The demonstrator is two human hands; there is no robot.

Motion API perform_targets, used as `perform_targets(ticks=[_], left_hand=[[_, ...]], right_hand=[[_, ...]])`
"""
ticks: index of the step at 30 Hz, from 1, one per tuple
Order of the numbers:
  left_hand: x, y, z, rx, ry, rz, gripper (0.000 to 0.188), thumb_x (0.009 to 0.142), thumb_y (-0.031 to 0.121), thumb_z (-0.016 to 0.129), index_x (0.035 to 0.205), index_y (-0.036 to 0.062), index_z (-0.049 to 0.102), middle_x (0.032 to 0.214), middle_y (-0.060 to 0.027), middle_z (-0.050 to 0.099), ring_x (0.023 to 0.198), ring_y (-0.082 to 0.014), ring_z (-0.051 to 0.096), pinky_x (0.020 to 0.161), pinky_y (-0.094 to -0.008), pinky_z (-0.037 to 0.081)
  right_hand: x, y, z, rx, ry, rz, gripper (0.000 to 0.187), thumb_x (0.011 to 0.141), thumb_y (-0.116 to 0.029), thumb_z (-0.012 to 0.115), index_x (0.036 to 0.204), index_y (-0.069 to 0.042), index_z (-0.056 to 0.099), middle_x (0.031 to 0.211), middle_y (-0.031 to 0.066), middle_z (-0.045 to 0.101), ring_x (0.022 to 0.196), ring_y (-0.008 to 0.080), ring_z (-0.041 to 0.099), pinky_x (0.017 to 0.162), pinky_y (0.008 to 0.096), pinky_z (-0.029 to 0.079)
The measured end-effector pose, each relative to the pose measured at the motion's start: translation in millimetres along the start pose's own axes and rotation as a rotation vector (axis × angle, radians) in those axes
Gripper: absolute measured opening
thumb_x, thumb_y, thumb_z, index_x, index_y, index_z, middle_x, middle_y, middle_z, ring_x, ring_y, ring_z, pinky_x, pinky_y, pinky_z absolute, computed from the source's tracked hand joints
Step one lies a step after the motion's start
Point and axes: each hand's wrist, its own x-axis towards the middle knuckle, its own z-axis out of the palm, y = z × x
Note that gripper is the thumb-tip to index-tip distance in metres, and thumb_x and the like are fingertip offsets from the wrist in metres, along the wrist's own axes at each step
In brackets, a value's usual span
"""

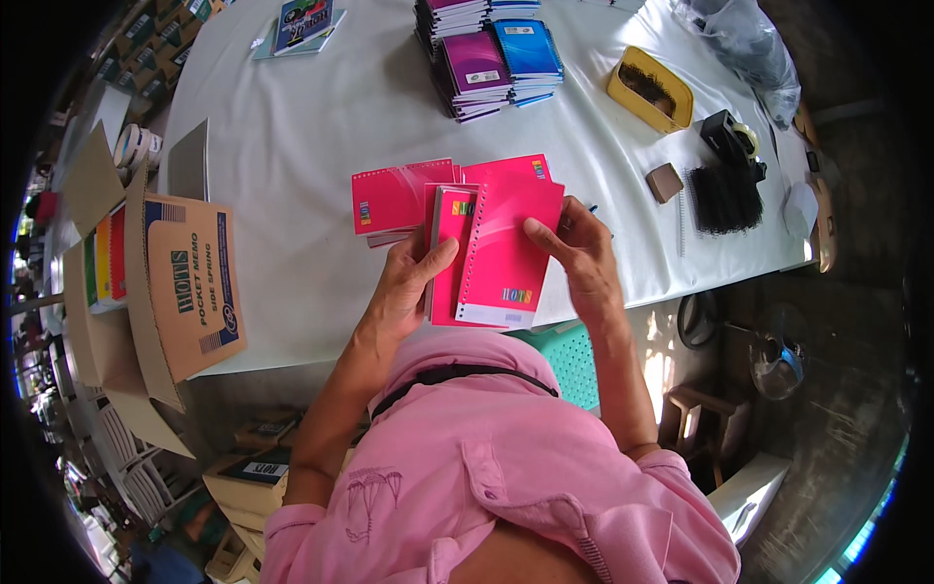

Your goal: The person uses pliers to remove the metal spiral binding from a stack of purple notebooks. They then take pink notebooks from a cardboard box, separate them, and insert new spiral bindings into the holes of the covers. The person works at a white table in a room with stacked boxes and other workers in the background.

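- The left hand (pixel 404 277) pinches a glossy pink rectangular booklet (pixel 447 229) at its left side, thumb on the cover and fingers curled beneath, probably to steady it from below.
- The right hand (pixel 584 258) pinches the right edge of a glossy pink card cover with a punched left edge (pixel 516 248), thumb flat on its face and fingers behind.
- This cover lies over the booklet, slightly tilted; both are above the near edge of the white cloth-covered desk (pixel 292 263), perhaps so that both hands can reach them easily.
- A low stack of pink punched booklets (pixel 389 200) lies just beyond the left hand, seemingly placed within reach.
- Purple spiral notebooks (pixel 477 63) and blue spiral notebooks (pixel 528 49) stand in piles side by side, apparently sorted by colour.
- The pink covers bear small multicoloured block lettering; the upper one also has a pale barcode strip at its bottom.
- A white label shows on the top purple notebook.
- The open brown cardboard carton (pixel 190 292) at left carries dark printed lettering.
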Motion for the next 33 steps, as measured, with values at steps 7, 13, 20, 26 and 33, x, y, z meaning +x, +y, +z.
perform_targets(ticks=[7, 13, 20, 26, 33], left_hand=[[-13, -17, 3, -0.070, 0.151, 0.250, 0.040, 0.093, 0.021, 0.065, 0.128, 0.0044, 0.052, 0.119, -0.0043, 0.060, 0.106, -0.0120, 0.059, 0.091, -0.0303, 0.050], [1, -22, 17, 0.067, 0.233, 0.459, 0.044, 0.095, 0.027, 0.062, 0.131, 0.0054, 0.048, 0.123, -0.0046, 0.057, 0.113, -0.0139, 0.054, 0.097, -0.0332, 0.044], [0, -26, 8, 0.097, 0.183, 0.482, 0.057, 0.095, 0.040, 0.060, 0.135, 0.0041, 0.045, 0.128, -0.0063, 0.054, 0.117, -0.0165, 0.053, 0.099, -0.0345, 0.043], [1, -30, 10, 0.117, 0.160, 0.514, 0.056, 0.093, 0.035, 0.064, 0.135, 0.0036, 0.045, 0.127, -0.0073, 0.055, 0.116, -0.0165, 0.053, 0.098, -0.0353, 0.044], [12, -53, 27, 0.033, 0.119, 0.496, 0.055, 0.092, 0.021, 0.068, 0.137, 0.0021, 0.043, 0.129, -0.0070, 0.054, 0.118, -0.0159, 0.052, 0.101, -0.0334, 0.041]], right_hand=[[-16, 0, -9, 0.466, 0.264, 0.122, 0.029, 0.088, -0.009, 0.064, 0.115, -0.001, 0.059, 0.103, 0.0100, 0.068, 0.094, 0.0196, 0.068, 0.091, 0.0372, 0.055], [-40, -12, 51, 0.482, 0.199, 0.303, 0.019, 0.089, -0.015, 0.068, 0.101, 0.000, 0.065, 0.091, 0.0080, 0.067, 0.077, 0.0185, 0.067, 0.073, 0.0323, 0.056], [-48, -14, 37, 0.087, -0.040, 0.475, 0.031, 0.089, -0.031, 0.070, 0.084, -0.001, 0.062, 0.060, 0.0017, 0.052, 0.046, 0.0114, 0.053, 0.036, 0.0271, 0.042], [-58, 17, 33, -0.087, -0.017, 0.349, 0.041, 0.092, -0.034, 0.067, 0.103, 0.005, 0.060, 0.069, 0.0071, 0.062, 0.058, 0.0160, 0.063, 0.049, 0.0289, 0.052], [-39, 26, 24, 0.356, 0.138, 0.157, 0.036, 0.094, -0.019, 0.063, 0.121, 0.003, 0.055, 0.107, 0.0100, 0.065, 0.100, 0.0198, 0.063, 0.086, 0.0372, 0.053]])
